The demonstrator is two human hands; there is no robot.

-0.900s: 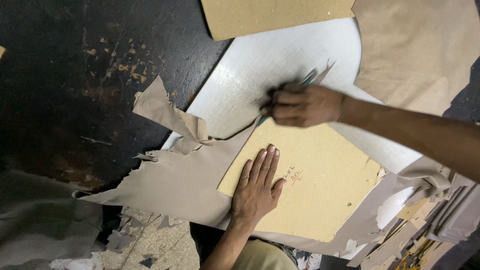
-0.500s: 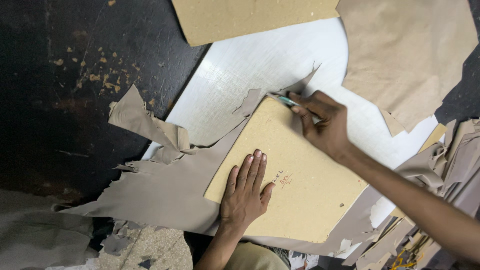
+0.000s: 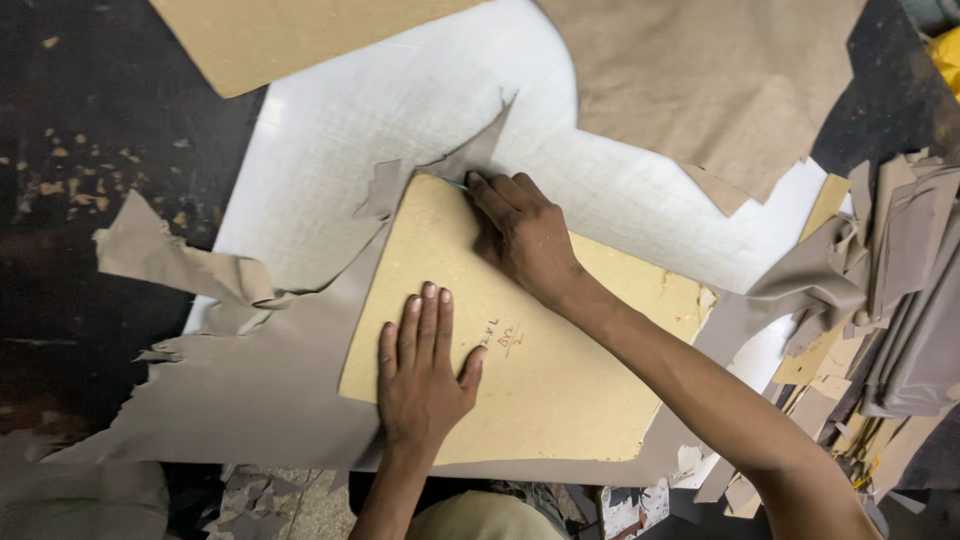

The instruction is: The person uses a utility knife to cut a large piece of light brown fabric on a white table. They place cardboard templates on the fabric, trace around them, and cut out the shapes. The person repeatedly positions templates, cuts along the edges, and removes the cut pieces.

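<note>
The right hand [image 3: 520,228], closed around a thin tool, had moved to the cardboard template's [image 3: 560,370] top corner; the left hand [image 3: 425,370] stayed flat, empty, on it.

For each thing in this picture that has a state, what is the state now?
left hand: flat, pressing on the cardboard template.
right hand: closed around a thin tool, at the template's top corner.
cardboard template: lying flat on the grey sheet.
grey sheet: spread out, edges ragged and cut.
white board: flat, partly covered.
stack of grey pieces: piled, curled.
</note>
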